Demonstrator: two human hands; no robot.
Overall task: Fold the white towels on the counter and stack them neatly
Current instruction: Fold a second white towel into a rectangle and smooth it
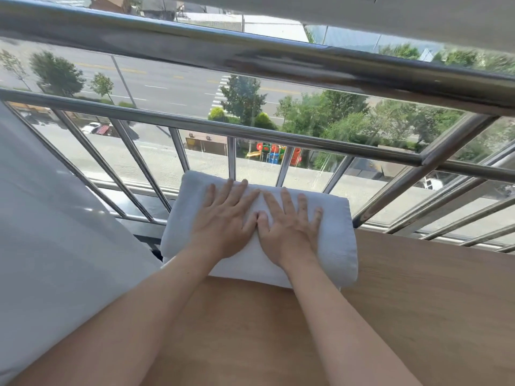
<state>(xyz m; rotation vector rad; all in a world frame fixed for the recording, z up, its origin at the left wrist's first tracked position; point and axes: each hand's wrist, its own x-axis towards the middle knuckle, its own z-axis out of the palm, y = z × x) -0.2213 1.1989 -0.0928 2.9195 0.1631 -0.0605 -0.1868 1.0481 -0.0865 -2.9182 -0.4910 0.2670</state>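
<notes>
Head view:
- Left hand (223, 218) and right hand (289, 227) lay palm-down and side by side on the folded white towel (334, 240). Fingers were straight and slightly spread, the thumbs met in the middle, and nothing was pinched or gripped.
- Towel lay directly under both palms and reached past them to either side, further on the right-hand side. A thin white edge showed beneath its near corners; whether that was a second towel or a lower fold could not be told.
- Towel rested on the wooden counter (418, 288), which ran under the forearms and well out to the right of the right hand.
- Steel railing (250, 132) stood just beyond the fingertips; the towel's far edge sat close to its bars, contact unclear. A thicker top rail (250, 54) crossed higher up.
- White fabric (55, 246) hung left of the left forearm and covered the counter's left side there.
- Past the bars, far below: road (167, 82), trees (328, 115), a coloured playground (274, 154).
</notes>
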